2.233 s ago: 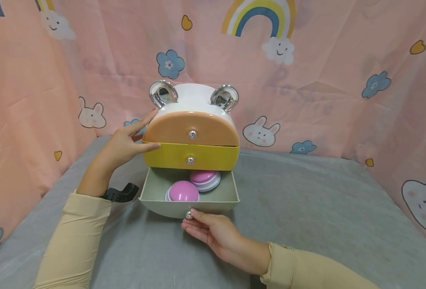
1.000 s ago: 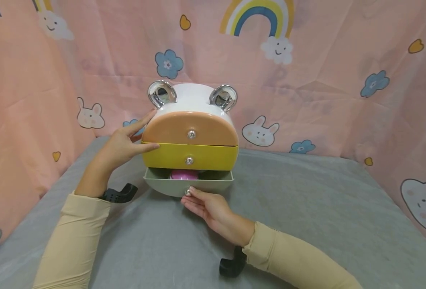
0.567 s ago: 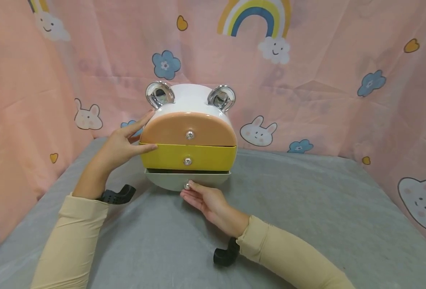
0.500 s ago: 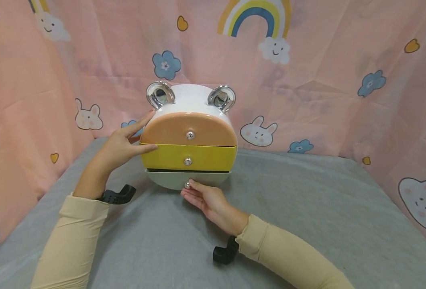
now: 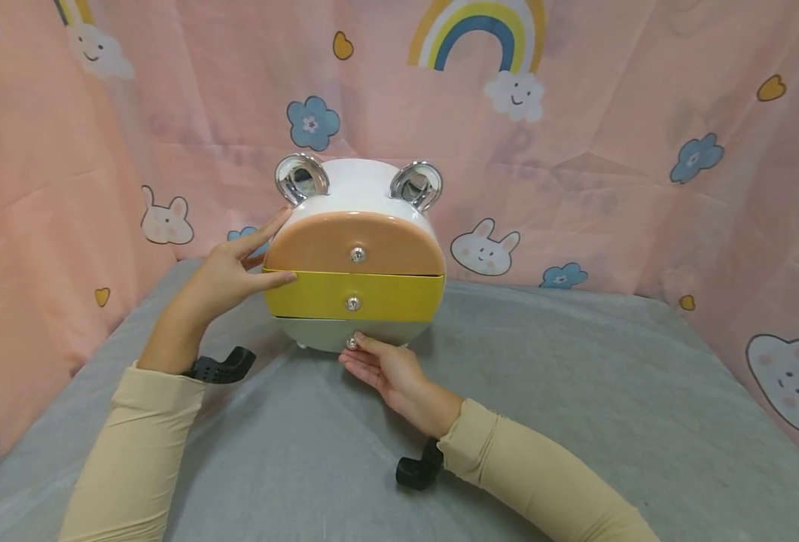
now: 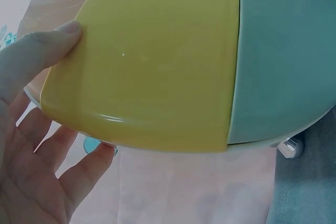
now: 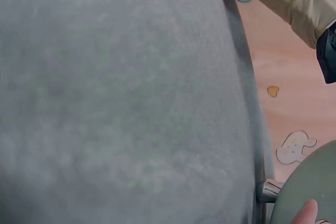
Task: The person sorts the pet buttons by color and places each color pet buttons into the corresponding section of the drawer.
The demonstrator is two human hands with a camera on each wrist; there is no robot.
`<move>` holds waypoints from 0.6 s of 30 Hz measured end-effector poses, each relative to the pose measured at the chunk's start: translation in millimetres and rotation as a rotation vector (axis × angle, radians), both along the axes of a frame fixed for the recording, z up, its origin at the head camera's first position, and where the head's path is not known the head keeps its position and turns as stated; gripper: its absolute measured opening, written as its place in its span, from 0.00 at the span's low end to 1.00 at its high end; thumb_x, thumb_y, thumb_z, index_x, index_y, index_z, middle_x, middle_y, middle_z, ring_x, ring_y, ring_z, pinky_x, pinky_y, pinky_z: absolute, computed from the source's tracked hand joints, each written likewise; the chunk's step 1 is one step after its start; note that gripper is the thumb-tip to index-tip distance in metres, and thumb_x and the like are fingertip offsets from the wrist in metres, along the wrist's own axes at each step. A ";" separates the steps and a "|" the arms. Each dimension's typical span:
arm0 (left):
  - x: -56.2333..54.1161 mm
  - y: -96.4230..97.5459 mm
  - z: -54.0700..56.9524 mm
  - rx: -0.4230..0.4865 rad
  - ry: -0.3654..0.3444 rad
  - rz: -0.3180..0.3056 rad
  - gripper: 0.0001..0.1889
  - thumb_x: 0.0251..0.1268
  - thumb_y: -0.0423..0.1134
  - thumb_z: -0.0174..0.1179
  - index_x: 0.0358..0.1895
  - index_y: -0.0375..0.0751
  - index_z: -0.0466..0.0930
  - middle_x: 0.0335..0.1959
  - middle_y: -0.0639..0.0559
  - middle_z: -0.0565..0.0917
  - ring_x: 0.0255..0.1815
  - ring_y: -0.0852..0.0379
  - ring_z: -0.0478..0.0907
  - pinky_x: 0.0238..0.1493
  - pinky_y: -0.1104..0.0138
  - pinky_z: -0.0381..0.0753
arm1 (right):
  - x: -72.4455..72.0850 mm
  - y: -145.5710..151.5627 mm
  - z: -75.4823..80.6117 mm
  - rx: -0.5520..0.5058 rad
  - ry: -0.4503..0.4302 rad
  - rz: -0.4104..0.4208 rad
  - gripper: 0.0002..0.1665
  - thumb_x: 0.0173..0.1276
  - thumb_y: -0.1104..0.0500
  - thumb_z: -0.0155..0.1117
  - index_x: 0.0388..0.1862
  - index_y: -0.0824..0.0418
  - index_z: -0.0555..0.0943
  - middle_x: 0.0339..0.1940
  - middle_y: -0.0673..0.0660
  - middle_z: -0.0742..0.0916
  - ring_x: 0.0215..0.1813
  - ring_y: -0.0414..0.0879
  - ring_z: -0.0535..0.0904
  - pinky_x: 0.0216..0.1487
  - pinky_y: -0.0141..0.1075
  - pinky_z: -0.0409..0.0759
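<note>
A small drawer cabinet with a white top and two silver ear shapes stands on the cloth in the head view. Its three drawer fronts, orange, yellow and grey-green, sit pushed in. My left hand holds the cabinet's left side, thumb on the yellow front and fingers along the side wall, as the left wrist view also shows. With thumb and fingers, my right hand pinches the silver knob of the bottom drawer. In the right wrist view only a thumb tip shows by that drawer front.
Grey cloth covers the table. Behind and at both sides hangs a pink printed curtain. A black curved wrist mount sticks out at the left wrist, and a similar mount hangs under the right wrist.
The bottom drawer, earlier pulled out with pink-topped round things inside, has slid back into the cabinet, hiding them. My right hand moved forward with its knob; my left hand kept its hold.
</note>
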State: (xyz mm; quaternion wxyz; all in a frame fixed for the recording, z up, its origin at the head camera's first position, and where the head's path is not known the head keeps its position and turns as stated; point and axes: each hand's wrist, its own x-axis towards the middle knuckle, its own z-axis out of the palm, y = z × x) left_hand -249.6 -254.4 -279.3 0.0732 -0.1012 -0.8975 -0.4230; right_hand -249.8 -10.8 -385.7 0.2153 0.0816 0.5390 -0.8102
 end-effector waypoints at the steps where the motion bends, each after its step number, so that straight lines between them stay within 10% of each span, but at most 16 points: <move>1: -0.4 0.3 0.1 0.004 0.004 -0.001 0.45 0.59 0.51 0.71 0.74 0.83 0.53 0.80 0.52 0.58 0.77 0.39 0.62 0.72 0.45 0.70 | -0.4 0.1 -0.1 0.002 0.003 0.001 0.11 0.72 0.61 0.63 0.42 0.70 0.83 0.30 0.57 0.89 0.36 0.45 0.88 0.51 0.40 0.88; 18: -7.6 -7.2 -5.6 0.055 0.042 0.030 0.45 0.57 0.48 0.73 0.73 0.81 0.57 0.79 0.52 0.60 0.75 0.36 0.65 0.67 0.43 0.74 | -15.2 81.2 34.3 0.087 0.063 -0.001 0.19 0.77 0.57 0.57 0.59 0.69 0.76 0.37 0.53 0.90 0.42 0.43 0.88 0.58 0.37 0.84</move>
